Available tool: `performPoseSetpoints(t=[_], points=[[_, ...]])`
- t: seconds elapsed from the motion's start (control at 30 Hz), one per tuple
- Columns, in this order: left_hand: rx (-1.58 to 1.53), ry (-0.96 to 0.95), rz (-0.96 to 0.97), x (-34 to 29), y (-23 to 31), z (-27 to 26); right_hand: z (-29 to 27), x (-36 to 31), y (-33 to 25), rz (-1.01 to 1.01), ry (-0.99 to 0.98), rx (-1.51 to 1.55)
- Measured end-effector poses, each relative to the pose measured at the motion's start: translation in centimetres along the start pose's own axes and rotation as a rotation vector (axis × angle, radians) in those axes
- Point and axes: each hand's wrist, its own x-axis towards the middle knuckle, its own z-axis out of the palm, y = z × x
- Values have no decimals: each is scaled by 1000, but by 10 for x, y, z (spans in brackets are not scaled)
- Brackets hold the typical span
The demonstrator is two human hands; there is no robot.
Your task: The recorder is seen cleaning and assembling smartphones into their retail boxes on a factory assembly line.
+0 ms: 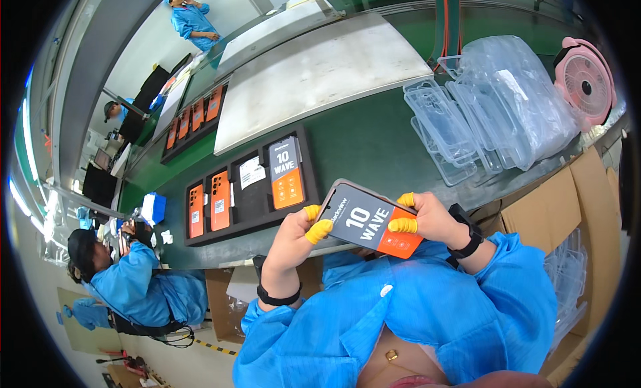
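Note:
A smartphone (360, 218) is held tilted in front of my chest, its screen side up, covered by a dark grey and orange printed film. My left hand (292, 240) grips its left end, and my right hand (437, 220) grips the right end. Yellow finger cots cover some fingertips on both hands. Just beyond my left hand lies a black foam tray (250, 206) with slots. Two orange phones (220, 201) lie back up in its left part. A film-covered phone (286, 171) fills the right slot, and a white label (252, 172) shows beside it.
Another tray with several orange phones (197, 114) sits farther left. A large white board (320, 74) covers the bench's middle. Clear plastic cases (441, 121), a plastic bag (521, 94) and a pink fan (585, 86) stand right, above a cardboard box (544, 198). A co-worker (137, 281) sits at left.

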Motion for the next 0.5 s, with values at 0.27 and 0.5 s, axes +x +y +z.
performPoseSetpoints(t=[0.27,0.5], points=[[-227,-132,207,0,-26,-16,-1,-1,-4,30,-102,59],[-683,-62,160,10,-47,-2,3,6,15,107,-255,370]])
